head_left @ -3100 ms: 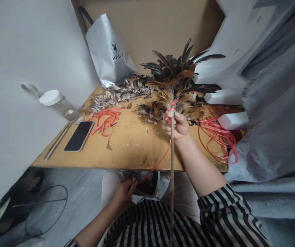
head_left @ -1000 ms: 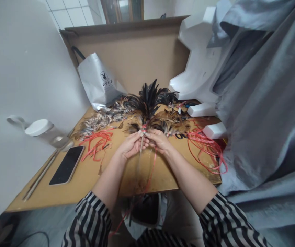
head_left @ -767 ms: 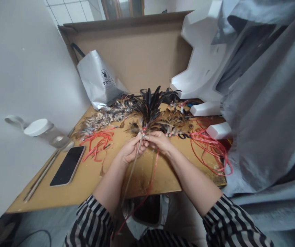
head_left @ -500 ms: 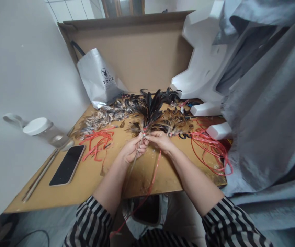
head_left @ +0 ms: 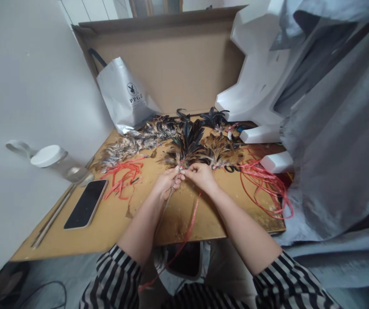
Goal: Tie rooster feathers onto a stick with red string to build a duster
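I find the feather bundle (head_left: 189, 139) over the tabletop (head_left: 181, 223), about midway between side edges. My left hand (head_left: 167, 182) clamps its grip on the stick (head_left: 164, 210); my right hand (head_left: 202, 177) pinches the bundle's base. A phone (head_left: 86, 204) lies toward the left edge.

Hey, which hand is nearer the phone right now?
Left. The left hand is to the right of the phone, apart from it; the right hand is farther right, past the left one.
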Demonstrator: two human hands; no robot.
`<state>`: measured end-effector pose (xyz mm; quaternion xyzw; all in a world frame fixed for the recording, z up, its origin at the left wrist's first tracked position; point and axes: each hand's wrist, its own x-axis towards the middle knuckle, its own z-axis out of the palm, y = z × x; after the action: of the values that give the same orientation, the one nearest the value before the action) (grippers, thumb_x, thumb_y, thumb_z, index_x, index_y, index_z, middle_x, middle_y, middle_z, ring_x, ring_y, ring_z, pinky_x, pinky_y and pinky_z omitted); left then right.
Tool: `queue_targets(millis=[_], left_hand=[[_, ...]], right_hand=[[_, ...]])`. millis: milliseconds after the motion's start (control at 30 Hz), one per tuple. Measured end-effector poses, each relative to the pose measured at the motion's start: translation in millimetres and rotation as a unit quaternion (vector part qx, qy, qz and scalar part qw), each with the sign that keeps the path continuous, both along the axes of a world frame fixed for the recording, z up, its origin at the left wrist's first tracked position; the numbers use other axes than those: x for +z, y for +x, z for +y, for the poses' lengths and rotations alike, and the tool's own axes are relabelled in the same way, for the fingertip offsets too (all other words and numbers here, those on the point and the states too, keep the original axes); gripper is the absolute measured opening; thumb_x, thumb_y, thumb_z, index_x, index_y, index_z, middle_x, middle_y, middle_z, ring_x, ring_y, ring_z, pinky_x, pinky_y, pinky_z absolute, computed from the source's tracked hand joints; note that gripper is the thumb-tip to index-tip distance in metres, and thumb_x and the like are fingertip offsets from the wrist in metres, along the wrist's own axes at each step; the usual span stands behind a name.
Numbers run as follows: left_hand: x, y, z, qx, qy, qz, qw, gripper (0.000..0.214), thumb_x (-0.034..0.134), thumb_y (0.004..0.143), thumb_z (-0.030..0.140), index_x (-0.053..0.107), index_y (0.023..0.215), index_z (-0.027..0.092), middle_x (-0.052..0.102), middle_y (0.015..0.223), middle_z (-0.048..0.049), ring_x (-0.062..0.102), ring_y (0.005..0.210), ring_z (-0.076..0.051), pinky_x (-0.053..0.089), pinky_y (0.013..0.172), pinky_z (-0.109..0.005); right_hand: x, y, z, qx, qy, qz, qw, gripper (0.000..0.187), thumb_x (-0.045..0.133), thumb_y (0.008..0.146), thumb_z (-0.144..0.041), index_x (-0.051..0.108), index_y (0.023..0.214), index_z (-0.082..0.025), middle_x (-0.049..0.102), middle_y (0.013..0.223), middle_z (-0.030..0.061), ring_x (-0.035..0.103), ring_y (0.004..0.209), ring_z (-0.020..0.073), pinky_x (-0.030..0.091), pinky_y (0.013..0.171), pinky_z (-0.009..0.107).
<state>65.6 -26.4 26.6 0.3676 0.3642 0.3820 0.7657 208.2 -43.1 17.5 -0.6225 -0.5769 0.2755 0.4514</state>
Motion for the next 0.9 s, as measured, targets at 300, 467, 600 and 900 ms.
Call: queue_targets(millis=[300,467,600,900], left_hand=[[1.1,1.4,-1.6,0.014,0.031,0.02,0.999,0.03,0.073,0.065,0.035,0.056,0.073,0.011,0.052,0.055,0.0025,0.037,0.036,-0.001,0.022,0.032,-0.012],[2.4,-2.6,-0.3,-0.009,0.017,0.002,1.0,0.027,0.073,0.065,0.03,0.057,0.077,0.011,0.052,0.059,0.0027,0.038,0.037,-0.001,0.025,0.032,-0.011],[4.7,-3.9,-0.5,-0.006,-0.002,-0.016,1.0,0.025,0.073,0.065,0.024,0.057,0.079,0.011,0.05,0.058,0.0038,0.039,0.038,-0.001,0.027,0.032,-0.011],[7.2,-7.8,1.7,0.036,0.009,-0.025,0.999,0.016,0.07,0.067,0.016,0.058,0.074,0.009,0.054,0.061,0.0014,0.037,0.037,-0.001,0.026,0.03,-0.011]], right_hand=[[-3.1,-10.7,-1.5,0.013,0.008,0.1,0.995,0.024,0.061,0.063,-0.038,0.058,0.058,-0.015,0.044,0.048,-0.0053,0.032,0.045,0.0067,0.023,0.044,0.02],[-3.1,-15.8,-3.0,0.018,0.025,0.128,0.991,0.023,0.061,0.064,-0.037,0.057,0.059,-0.015,0.044,0.049,-0.0053,0.033,0.046,0.0066,0.025,0.045,0.019],[-2.6,-14.0,-4.8,-0.001,0.052,0.07,0.996,0.023,0.061,0.068,-0.037,0.06,0.062,-0.015,0.045,0.05,-0.005,0.035,0.048,0.0074,0.025,0.047,0.02],[7.3,-15.9,-15.2,-0.007,0.122,0.036,0.992,0.017,0.058,0.073,-0.036,0.057,0.072,-0.018,0.041,0.05,-0.0072,0.036,0.047,0.0075,0.028,0.048,0.019]])
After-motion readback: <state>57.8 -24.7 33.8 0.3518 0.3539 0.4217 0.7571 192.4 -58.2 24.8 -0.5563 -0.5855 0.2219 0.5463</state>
